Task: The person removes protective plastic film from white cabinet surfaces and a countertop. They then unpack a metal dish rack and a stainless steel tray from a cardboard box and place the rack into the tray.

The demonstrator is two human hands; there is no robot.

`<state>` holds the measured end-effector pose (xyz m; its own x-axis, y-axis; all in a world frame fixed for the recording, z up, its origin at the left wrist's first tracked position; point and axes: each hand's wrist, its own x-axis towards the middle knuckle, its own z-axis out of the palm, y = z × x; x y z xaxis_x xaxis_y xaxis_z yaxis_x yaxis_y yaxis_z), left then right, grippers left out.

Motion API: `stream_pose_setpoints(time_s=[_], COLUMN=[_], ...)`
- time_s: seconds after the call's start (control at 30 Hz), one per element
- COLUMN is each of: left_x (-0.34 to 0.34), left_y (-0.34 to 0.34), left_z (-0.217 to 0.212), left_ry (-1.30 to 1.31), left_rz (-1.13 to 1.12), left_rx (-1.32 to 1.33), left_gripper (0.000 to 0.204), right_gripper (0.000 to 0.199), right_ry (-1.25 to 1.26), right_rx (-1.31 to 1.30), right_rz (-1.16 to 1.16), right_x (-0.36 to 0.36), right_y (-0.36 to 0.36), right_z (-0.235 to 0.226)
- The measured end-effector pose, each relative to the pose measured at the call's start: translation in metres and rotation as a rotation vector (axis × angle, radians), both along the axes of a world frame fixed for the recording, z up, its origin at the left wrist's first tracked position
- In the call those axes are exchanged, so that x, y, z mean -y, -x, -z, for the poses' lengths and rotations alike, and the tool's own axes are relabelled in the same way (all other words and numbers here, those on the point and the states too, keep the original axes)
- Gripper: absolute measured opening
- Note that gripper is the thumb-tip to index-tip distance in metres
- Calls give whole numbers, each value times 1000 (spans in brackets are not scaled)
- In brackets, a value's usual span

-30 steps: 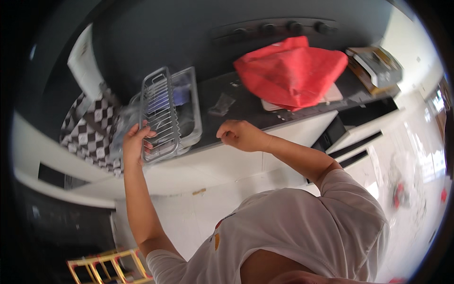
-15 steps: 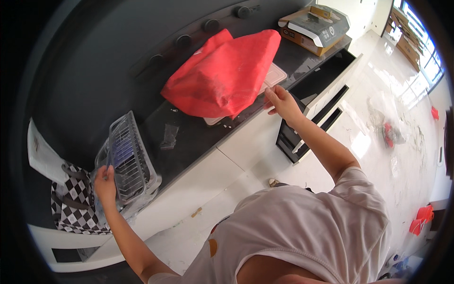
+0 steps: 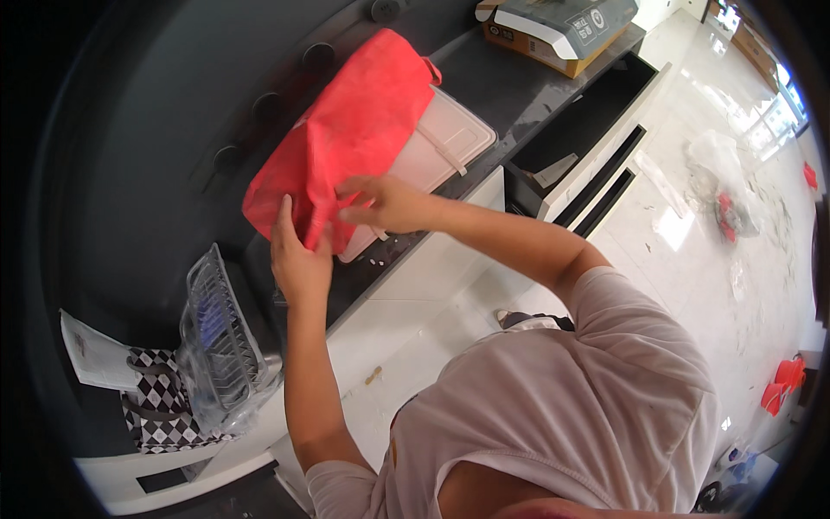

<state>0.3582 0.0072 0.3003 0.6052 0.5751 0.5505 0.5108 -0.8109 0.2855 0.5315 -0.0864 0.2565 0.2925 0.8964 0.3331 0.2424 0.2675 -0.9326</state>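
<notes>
A red fabric bag (image 3: 354, 121) with a small loop handle lies crumpled on the dark countertop, partly over a flat pale pink lidded box (image 3: 445, 134). My left hand (image 3: 301, 259) is at the bag's near left edge, with a fold of fabric between thumb and fingers. Just to the right, my right hand (image 3: 389, 204) reaches over the bag's near side, fingers apart and bent toward the fabric; their tips touch or nearly touch it. The bag's inside is hidden.
Left of the bag stands a clear plastic basket (image 3: 226, 337) in crinkled wrap, beside a black-and-white checkered bag (image 3: 160, 424) and a white sheet (image 3: 95, 350). A grey and orange carton (image 3: 553, 39) sits at the far right. Open drawers (image 3: 588, 130) jut out below the counter.
My left hand has left the plastic basket and moved right to the red bag. My right hand has moved left onto it. The bag has sunk flatter, uncovering more of the pink box.
</notes>
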Motion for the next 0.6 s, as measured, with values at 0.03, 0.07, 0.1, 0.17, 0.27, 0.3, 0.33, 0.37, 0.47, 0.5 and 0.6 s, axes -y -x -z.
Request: stream_pose_setpoints(time_s=[0.03, 0.07, 0.1, 0.17, 0.27, 0.3, 0.33, 0.37, 0.47, 0.5, 0.6], left_x=[-19, -35, -52, -75, -92, -92, -90, -83, -62, -58, -59], left_y=[-7, -3, -3, 5, 9, 9, 12, 9, -3, -4, 1], left_z=[13, 18, 21, 42, 65, 69, 72, 71, 61, 62, 73], left_ry=[20, 112, 204, 435, 725, 746, 766, 752, 713, 709, 767], left_rz=[-57, -120, -173, -231, -197, -210, -223, -234, -257, -273, -284], left_rx=[21, 67, 121, 271, 469, 454, 438, 404, 345, 352, 439], left_gripper=[54, 48, 42, 37, 37, 37, 38, 38, 40, 41, 41], right_gripper=[41, 26, 21, 21, 30, 36, 38, 40, 42, 41, 39], right_ry=[18, 20, 20, 188, 252, 369, 423, 479, 507, 536, 660], right_rx=[56, 62, 206, 238, 462, 370, 424, 482, 877, 748, 323], right_rz=[-51, 25, 242, 561, 632, 598, 572, 561, 654, 629, 531], right_x=[5, 15, 20, 45, 69, 72, 67, 64, 62, 62, 59], right_y=[-19, -35, -60, -100, -167, -164, -163, -163, -182, -188, -200], right_z=[9, 11, 30, 43, 66, 51, 43, 39, 55, 57, 57])
